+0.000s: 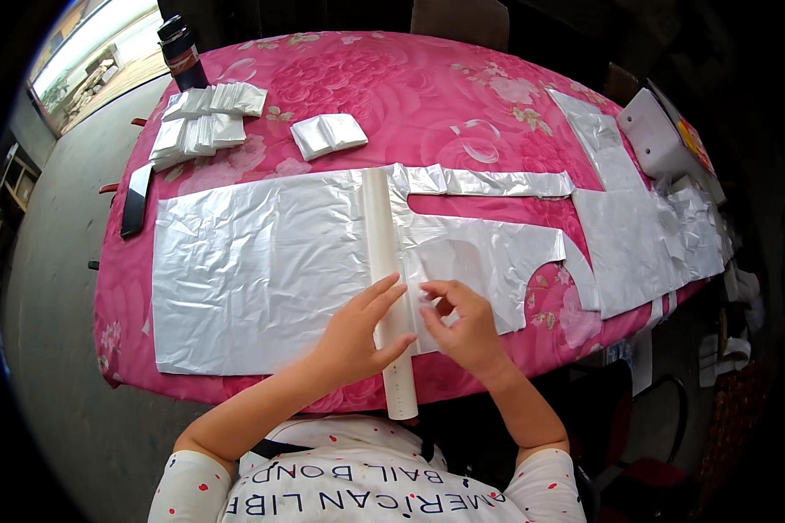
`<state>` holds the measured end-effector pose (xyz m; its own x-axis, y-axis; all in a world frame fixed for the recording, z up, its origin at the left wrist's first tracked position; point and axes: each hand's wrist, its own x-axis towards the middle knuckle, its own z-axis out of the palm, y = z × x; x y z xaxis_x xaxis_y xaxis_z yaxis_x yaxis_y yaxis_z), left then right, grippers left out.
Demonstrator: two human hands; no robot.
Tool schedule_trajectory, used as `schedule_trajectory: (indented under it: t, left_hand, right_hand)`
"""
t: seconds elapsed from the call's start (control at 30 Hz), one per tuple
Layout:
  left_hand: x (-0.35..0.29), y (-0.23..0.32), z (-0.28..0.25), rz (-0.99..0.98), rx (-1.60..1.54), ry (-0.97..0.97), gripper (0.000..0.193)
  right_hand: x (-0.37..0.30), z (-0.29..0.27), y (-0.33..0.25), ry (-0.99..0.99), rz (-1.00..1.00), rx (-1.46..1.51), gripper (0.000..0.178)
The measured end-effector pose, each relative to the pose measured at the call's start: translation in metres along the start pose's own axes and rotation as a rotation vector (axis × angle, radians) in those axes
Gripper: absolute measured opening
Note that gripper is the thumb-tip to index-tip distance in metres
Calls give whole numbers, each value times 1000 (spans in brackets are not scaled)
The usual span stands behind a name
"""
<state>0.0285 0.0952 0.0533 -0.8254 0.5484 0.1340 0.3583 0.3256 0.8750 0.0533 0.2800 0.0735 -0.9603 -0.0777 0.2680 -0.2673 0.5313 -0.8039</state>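
A silvery-white plastic vest-style bag [227, 270] lies flat across the table, its handle loops [497, 183] toward the right. Over its middle, running away from me, rests a long white tube [380, 227], its near end jutting past the table edge. My left hand [358, 327] lies against the tube, fingers stretched out and thumb apart. Just right of the tube, my right hand [464, 324] has its fingers curled toward the thumb over the bag; whatever is between the tips is too small to name. A paler, translucent patch of film [449, 260] shows beside those fingers.
Folded white bundles [196, 135] are stacked at the far left, by a dark bottle [183, 57] and a phone [136, 200]. Another folded bundle [329, 135] sits further in. More flat bags [628, 235] and a white container [654, 135] occupy the right end of the pink floral tablecloth [366, 78].
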Motion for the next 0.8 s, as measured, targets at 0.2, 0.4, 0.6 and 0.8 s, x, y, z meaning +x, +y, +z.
schedule_trajectory:
  t: [0.2,0.4,0.6,0.8]
  left_hand:
    - [-4,-15,-10,-552,-939,152,37]
    - [-9,-19,-6,-491,-922,72,42]
    - [-11,-25,-4,-489,-892,39,48]
    - [-14,-29,-10,-561,-878,89,44]
  right_hand:
    - [-17,29,-25,-153,-381,-109,42]
    - [11,8,-3,30,-51,-259,62]
    - [10,9,27,-280,530,458,59]
    - [12,-68,61,-21,548,645,47]
